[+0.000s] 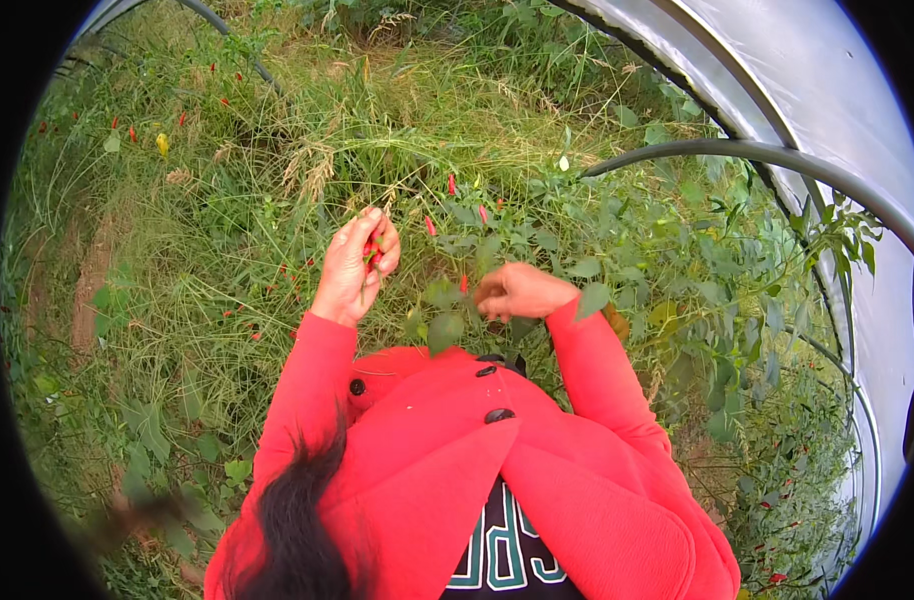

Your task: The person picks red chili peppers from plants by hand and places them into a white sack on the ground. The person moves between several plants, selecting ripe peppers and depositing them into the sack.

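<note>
My left hand [352, 262] is raised in front of me, its fingers curled around several small red chili peppers [373, 251] with green stems. To its right, my right hand [523, 291] reaches in among the leaves of a chili plant [532, 244], slightly blurred. Its fingers are bent and their tips are partly out of sight, so whether they grip anything is unclear. One red chili [463, 283] hangs just left of those fingertips. Farther up on the plant hang more ripe chilies, among them a red pod [451, 184] and another pod [430, 226].
Tall grass and weeds [224, 195] surround the plants. A grey hoop pipe [757, 150] and plastic tunnel sheeting [839, 82] curve along the right. More red chilies [254, 330] show in the grass at left. A yellow leaf [162, 144] stands out at upper left.
</note>
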Tool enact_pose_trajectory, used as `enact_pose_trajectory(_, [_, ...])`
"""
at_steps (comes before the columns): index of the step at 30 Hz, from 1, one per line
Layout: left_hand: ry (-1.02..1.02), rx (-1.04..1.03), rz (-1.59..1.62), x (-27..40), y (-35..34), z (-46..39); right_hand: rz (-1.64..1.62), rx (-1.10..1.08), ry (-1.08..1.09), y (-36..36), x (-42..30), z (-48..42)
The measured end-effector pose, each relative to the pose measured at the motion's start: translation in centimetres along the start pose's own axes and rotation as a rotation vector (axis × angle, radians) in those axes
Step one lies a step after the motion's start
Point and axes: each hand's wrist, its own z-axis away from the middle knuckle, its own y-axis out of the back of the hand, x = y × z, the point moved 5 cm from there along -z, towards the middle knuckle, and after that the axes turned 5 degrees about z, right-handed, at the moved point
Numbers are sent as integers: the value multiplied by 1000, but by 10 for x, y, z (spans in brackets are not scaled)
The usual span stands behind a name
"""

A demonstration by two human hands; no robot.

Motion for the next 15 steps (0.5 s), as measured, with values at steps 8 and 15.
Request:
enact_pose_trajectory(8, [254,41,-227,-41,29,-10,-143,400,37,-32,21,-21])
enact_pose_trajectory(15, [296,43,-289,-46,27,-10,-128,106,236,-55,18,-27])
